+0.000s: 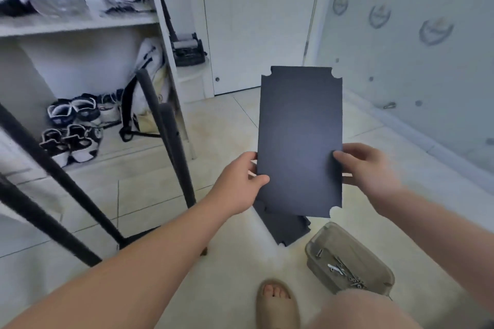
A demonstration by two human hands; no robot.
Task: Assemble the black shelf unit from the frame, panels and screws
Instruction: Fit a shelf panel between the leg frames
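Both hands hold a flat black rectangular panel w/ notched corners (300, 128) upright above the pale tiled floor (149, 195): left hand (238, 184) pinches its left edge, thumb on the front, and right hand (366, 165) grips the right edge, thumb on the face. More black panels (286, 227) lie on the floor just below it, near a clear plastic tub (355, 248) w/ metal screws (344, 268) at lower right. The black tubular frame (53, 168) stands tilted at left, in front of a white shelving unit (80, 24) w/ sneakers (72, 125).
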